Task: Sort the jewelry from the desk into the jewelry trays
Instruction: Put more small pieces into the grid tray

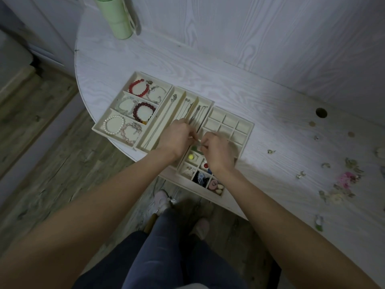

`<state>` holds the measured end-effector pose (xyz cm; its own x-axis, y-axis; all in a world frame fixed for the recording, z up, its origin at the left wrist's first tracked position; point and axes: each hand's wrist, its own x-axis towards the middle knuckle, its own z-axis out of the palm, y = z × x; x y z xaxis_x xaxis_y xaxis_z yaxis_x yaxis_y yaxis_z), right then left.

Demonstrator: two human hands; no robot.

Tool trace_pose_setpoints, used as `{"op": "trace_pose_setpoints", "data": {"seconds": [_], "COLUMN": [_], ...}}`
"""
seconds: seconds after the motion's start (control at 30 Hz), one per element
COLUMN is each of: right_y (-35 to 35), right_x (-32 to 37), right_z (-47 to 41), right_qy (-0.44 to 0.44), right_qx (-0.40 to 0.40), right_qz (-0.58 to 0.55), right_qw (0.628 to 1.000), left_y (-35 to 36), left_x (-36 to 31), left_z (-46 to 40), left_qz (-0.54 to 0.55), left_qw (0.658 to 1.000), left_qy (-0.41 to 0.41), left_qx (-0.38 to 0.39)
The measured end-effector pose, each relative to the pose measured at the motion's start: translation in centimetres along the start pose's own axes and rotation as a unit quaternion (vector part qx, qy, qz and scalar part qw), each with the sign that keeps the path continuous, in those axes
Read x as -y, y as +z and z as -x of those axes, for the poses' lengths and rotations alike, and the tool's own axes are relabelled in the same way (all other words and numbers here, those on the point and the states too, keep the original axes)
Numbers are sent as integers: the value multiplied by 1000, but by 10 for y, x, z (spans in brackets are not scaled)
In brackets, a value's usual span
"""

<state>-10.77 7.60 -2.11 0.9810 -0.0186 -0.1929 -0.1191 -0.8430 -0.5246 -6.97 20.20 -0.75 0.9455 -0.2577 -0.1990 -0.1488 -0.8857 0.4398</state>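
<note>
Jewelry trays [239, 130] mid-frame at desk [270, 84] edge; left hand [177, 138] and right hand [217, 152] pinch a thin piece, bare desktop above.

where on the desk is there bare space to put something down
Free: the white woodgrain desk behind the cream jewelry trays, between the green cylinder and the round hole. Crowded: the right edge with scattered small jewelry.
</note>
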Motion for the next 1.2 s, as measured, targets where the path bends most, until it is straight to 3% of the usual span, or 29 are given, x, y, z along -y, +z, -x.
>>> {"op": "trace_pose_setpoints", "data": {"seconds": [0.3, 0.67, 0.93, 1.07, 1.2], "right_y": [-16, -17, -11, -11, -10], "right_x": [-24, -18, -15, -11, -4], "right_z": [-7, -3, -4, -4, -4], "right_qy": [9, -20, -9, -5, 37], "right_qx": [10, 88, 95, 82, 76], "right_qz": [-34, 54, 55, 17, -145], "right_qw": [999, 994, 994, 997, 986], "left_y": [4, 4, 2, -2, 1], "left_x": [-10, -18, -12, -9, -10], "left_z": [-2, -2, -2, -4, -5], "left_qz": [-39, -158, -130, -91, -87], "left_qw": [999, 986, 989, 994, 995], "left_qy": [7, 48, 65, 44, 33], "left_qx": [-3, 9, 19, 47, 44]}}
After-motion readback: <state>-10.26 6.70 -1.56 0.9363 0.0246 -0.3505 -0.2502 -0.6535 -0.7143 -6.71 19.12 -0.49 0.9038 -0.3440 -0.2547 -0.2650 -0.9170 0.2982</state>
